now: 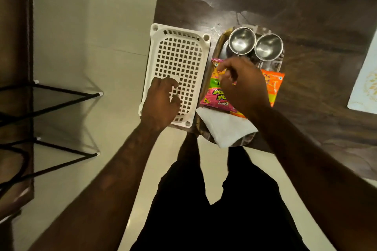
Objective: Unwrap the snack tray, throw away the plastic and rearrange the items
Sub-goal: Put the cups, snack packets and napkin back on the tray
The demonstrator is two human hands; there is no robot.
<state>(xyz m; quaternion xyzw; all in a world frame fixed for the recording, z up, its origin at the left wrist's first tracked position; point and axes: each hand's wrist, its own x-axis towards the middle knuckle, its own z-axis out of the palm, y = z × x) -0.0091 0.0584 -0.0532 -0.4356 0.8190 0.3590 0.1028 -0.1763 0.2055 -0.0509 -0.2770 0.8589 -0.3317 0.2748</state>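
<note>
A person stands at a dark table corner, both hands over a steel snack tray and a white plastic basket.

Nearest, a folded white napkin (pixel 226 128) lies on the near end of the steel tray (pixel 217 47), just under the right wrist. The right hand (pixel 242 85) hovers over the snack packets with fingers curled, pinching at a pink packet (pixel 214 98); whether it grips cannot be told. An orange packet (pixel 273 83) lies just beside, to the right. The left hand (pixel 161 104) rests flat, fingers loosely spread, on the near end of the basket (pixel 179 63) touching the tray's left side. Farthest, two steel bowls (pixel 241 40) sit side by side on the tray.
</note>
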